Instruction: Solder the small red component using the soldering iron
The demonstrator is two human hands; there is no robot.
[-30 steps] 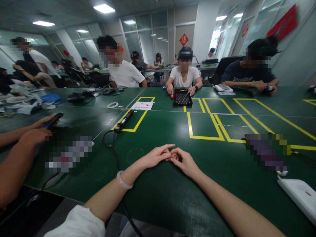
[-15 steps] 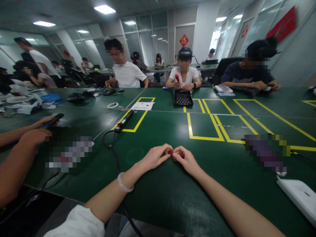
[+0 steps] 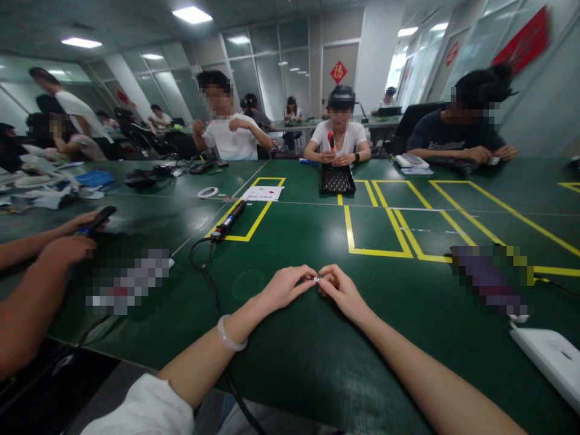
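Observation:
My left hand point(image 3: 290, 285) and my right hand point(image 3: 343, 291) meet above the green table point(image 3: 290, 362), fingertips nearly touching. Between them they pinch a tiny piece point(image 3: 316, 280) that shows white or silvery; its kind is too small to make out. Both hands are closed, thumb against fingers, and most of the piece is hidden by the fingertips. A pale bangle point(image 3: 229, 334) circles my left wrist. Beyond my left hand lies a black electric screwdriver point(image 3: 229, 220) with its cable trailing toward me.
Yellow tape outlines point(image 3: 380, 252) mark the table. A black tray point(image 3: 337, 180) stands before a person opposite, who holds a red-handled tool point(image 3: 331, 141). A white power bank point(image 3: 550, 362) lies at right, blurred phone-like shapes on both sides. Another person's arms point(image 3: 49, 260) reach in from the left.
The piece between my fingertips showed red before and now shows white or silvery. My hands have barely shifted. Across the table, a person in white has raised both hands.

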